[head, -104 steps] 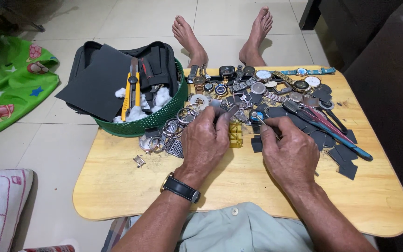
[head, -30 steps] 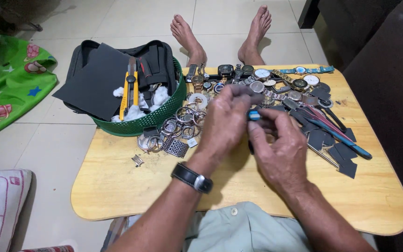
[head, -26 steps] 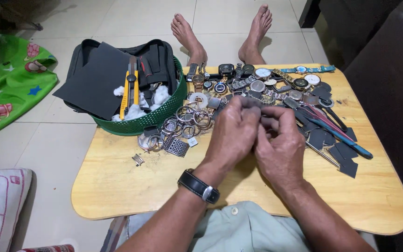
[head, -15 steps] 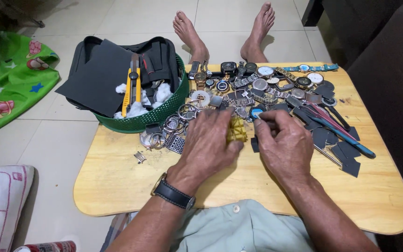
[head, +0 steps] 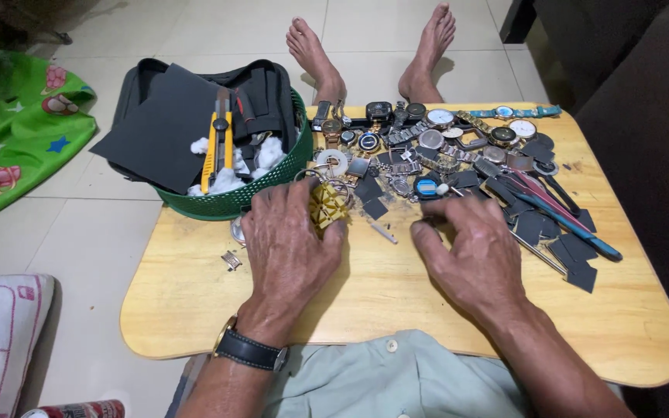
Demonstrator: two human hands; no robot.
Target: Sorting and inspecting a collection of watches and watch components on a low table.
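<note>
My left hand (head: 292,251) lies on the wooden table (head: 195,302) with its fingers closed around a gold metal watch band (head: 327,204), just in front of the green basket. A black-strapped wristwatch (head: 248,350) is on that wrist. My right hand (head: 475,255) rests palm down to the right, fingers spread, fingertips on the tabletop at the near edge of the pile of watches (head: 427,141). Nothing shows in this hand. A small metal pin (head: 385,232) lies between the two hands.
A green basket (head: 230,203) at the table's back left holds a black pouch, white cotton and a yellow utility knife (head: 212,151). Black square pieces and blue-handled pliers (head: 574,232) lie at the right. Bare feet (head: 315,54) beyond the table, a green mat (head: 17,147) left.
The hands, close together over the gold band half a second ago, have parted. My right hand has slid right and flattened on the table; my left keeps the band.
</note>
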